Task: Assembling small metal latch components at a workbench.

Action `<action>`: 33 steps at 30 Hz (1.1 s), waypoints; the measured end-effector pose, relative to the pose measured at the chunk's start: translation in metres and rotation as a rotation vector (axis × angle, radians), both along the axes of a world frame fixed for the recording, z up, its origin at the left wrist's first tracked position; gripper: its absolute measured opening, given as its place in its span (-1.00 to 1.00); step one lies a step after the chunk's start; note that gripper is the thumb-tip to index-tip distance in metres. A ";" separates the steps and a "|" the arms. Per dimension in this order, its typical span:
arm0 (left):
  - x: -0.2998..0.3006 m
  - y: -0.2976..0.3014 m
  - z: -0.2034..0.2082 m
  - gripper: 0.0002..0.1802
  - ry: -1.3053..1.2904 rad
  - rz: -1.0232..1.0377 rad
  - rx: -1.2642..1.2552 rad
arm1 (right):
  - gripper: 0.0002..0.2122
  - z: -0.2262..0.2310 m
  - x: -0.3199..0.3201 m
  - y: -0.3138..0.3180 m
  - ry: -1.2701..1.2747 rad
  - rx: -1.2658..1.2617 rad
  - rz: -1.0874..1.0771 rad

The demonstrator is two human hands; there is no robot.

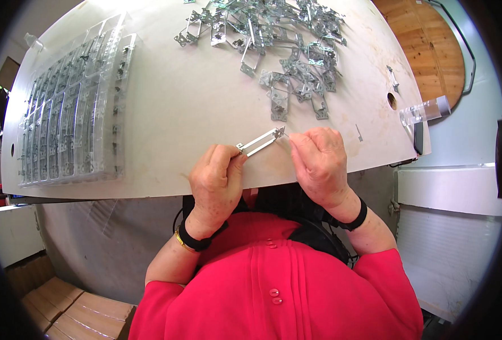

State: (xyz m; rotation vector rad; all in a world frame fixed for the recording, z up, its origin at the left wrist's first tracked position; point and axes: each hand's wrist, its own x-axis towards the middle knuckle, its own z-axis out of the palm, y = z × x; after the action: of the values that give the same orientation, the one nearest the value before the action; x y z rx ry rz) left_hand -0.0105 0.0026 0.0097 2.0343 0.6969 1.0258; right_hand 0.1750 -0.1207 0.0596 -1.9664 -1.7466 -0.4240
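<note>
Over the front part of the table, my left hand (214, 178) pinches one end of a narrow metal bracket (279, 132) between thumb and fingers. Two slim parallel rails join the bracket's small end plates, and it slants up to the right. My right hand (319, 164) is closed in a pinch just right of the bracket's far end. A thin sliver seems to stick out from those fingertips toward the end plate, too small to name. Beyond both hands lies a loose heap of similar metal brackets (279, 105).
Clear plastic trays (72, 107) packed with metal parts are on the table's left. At the right lie a clear bottle (426, 111) on its side, a small loose metal part (393, 78) and a thin strip (359, 132). A round wooden top (426, 45) stands beyond the table's edge.
</note>
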 end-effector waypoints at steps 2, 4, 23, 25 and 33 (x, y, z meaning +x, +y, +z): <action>0.000 0.000 0.000 -0.83 0.002 0.008 -0.007 | -0.73 0.001 -0.001 0.000 0.006 0.006 0.009; 0.000 0.001 -0.001 -0.84 -0.015 -0.001 0.003 | -0.73 0.000 -0.001 0.001 0.008 0.015 0.008; 0.001 0.000 0.000 -0.85 0.002 0.011 0.006 | -0.75 -0.002 0.002 0.001 -0.003 0.018 0.018; 0.000 0.000 0.000 -0.85 -0.005 0.006 0.002 | -0.76 -0.002 0.003 0.001 -0.016 -0.001 -0.007; 0.001 0.000 0.002 -0.82 -0.004 0.028 0.003 | -0.76 -0.003 0.001 0.003 -0.019 0.027 0.002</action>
State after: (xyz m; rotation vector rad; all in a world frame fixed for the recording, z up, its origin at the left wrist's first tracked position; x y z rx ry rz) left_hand -0.0090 0.0024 0.0116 2.0294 0.7240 1.0469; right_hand 0.1764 -0.1181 0.0569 -1.9478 -1.7460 -0.4645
